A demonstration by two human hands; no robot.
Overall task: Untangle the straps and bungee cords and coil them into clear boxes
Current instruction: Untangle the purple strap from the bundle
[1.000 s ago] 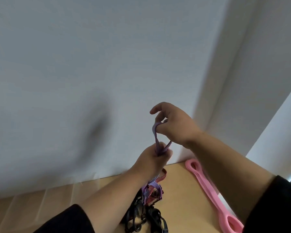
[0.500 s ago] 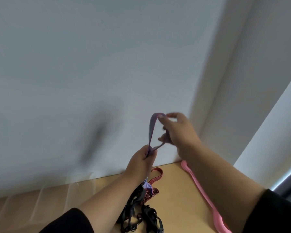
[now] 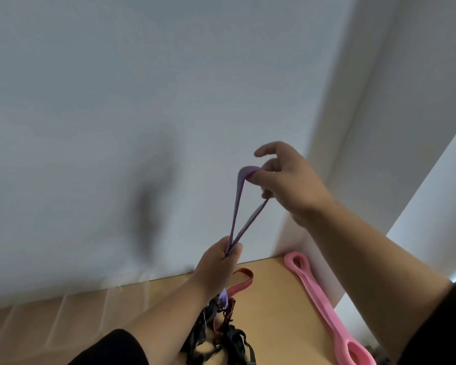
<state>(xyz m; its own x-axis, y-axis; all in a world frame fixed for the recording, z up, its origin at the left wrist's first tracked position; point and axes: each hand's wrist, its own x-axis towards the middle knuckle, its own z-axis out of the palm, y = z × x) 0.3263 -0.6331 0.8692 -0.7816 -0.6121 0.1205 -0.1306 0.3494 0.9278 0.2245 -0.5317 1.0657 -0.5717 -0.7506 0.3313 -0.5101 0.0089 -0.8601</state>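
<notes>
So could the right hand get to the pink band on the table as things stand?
Probably not at once: the right hand holds the purple strap up. The pink band lies uncovered below that arm.

No readable text, labels or nos. anywhere (straps, wall incl.).

2 hands: left hand (image 3: pixel 216 267), right hand (image 3: pixel 287 183); 1 purple strap (image 3: pixel 236 206); 1 red strap (image 3: pixel 241 281); 1 pink band (image 3: pixel 324 309); 1 black tangle (image 3: pixel 221 341) (strands uncountable); 1 worktop (image 3: pixel 274 312)
</notes>
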